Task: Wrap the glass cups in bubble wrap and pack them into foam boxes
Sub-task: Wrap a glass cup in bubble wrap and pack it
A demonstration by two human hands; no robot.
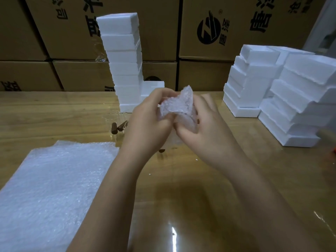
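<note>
A crumpled bubble-wrap bundle (179, 104) is held at the frame's centre, above the wooden surface (181, 180), clasped by the curled fingers of the left hand (147, 120) and right hand (203, 124), with foam boxes (123, 60) stacked behind.

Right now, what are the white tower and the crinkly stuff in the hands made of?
The white tower looks like foam, probably polystyrene: chalky white, matte, faintly grainy blocks. The crinkly stuff looks like thin clear plastic bubble wrap: see-through, shiny and bumpy.
</note>
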